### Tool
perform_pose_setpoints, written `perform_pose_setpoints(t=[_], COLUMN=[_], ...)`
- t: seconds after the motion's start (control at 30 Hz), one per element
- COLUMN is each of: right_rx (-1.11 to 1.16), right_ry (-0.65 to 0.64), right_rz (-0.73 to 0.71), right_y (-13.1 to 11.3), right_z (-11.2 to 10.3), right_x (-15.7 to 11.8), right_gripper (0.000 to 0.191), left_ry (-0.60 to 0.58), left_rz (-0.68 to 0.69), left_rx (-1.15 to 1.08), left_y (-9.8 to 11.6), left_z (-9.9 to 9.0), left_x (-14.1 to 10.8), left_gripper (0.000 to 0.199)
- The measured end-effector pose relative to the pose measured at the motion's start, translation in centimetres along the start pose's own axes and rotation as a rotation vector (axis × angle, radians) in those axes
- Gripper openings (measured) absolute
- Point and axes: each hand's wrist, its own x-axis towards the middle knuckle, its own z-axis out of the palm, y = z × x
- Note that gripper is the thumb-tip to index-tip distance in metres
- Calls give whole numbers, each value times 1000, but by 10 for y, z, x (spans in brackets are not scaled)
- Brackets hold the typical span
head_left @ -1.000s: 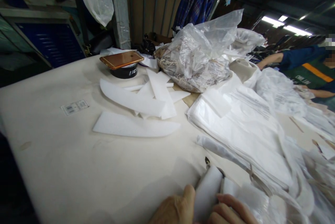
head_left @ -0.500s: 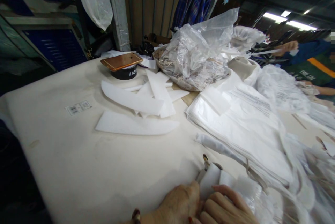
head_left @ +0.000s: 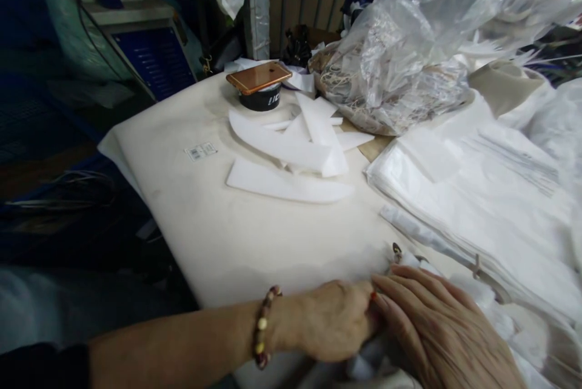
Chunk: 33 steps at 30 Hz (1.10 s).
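Observation:
My left hand (head_left: 334, 319), with a beaded bracelet at its wrist, is closed at the lower middle, its fingertips hidden under the other hand; what it grips cannot be made out. My right hand (head_left: 436, 316) lies over soft white wrapping (head_left: 482, 292), fingers stretched out and its thumb side against my left hand. A small metal piece (head_left: 396, 249) shows just beyond the right fingers. Curved white foam pieces (head_left: 286, 183) lie farther back on the pale table (head_left: 191, 195).
A phone (head_left: 259, 77) rests on a black roll (head_left: 261, 99) at the back. A clear bag of cords (head_left: 391, 68) stands right of it. Flat white bags (head_left: 491, 165) cover the right side. A barcode label (head_left: 200, 151) lies left. The table's left edge drops into a dark area.
The view has swung right to left, so the table's things appear farther right. My left forearm has come into view, and my right hand has spread flatter over the wrapping.

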Motion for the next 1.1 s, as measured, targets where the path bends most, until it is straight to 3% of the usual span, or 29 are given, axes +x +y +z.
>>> perform_pose_setpoints(t=[0.13, 0.23, 0.3, 0.47, 0.6, 0.77, 0.93, 1.1], right_rx=[56, 40, 24, 10, 40, 75, 111, 99], right_ry=[32, 39, 53, 64, 48, 84, 59, 23], right_rz=[90, 41, 13, 10, 63, 101, 93, 90], right_y=[-6, -6, -6, -6, -6, -6, -6, -1], right_z=[3, 2, 0, -2, 3, 9, 10, 13], right_x=[1, 3, 6, 7, 2, -2, -3, -10], right_gripper=[47, 46, 46, 47, 45, 45, 47, 37], left_ry=[-49, -124, -153, -300, -267, -163, -28, -5], left_rz=[-27, 56, 133, 344, 434, 527, 318, 473], left_rx=[-192, -90, 30, 455, 551, 546, 425, 281], left_y=[-7, -12, -14, -13, -17, -25, -31, -37], left_z=[-14, -15, -13, -17, -15, 2, 20, 26], left_x=[-62, -95, -102, -91, -81, -72, -65, -61], left_gripper=[42, 36, 26, 20, 16, 20, 17, 22])
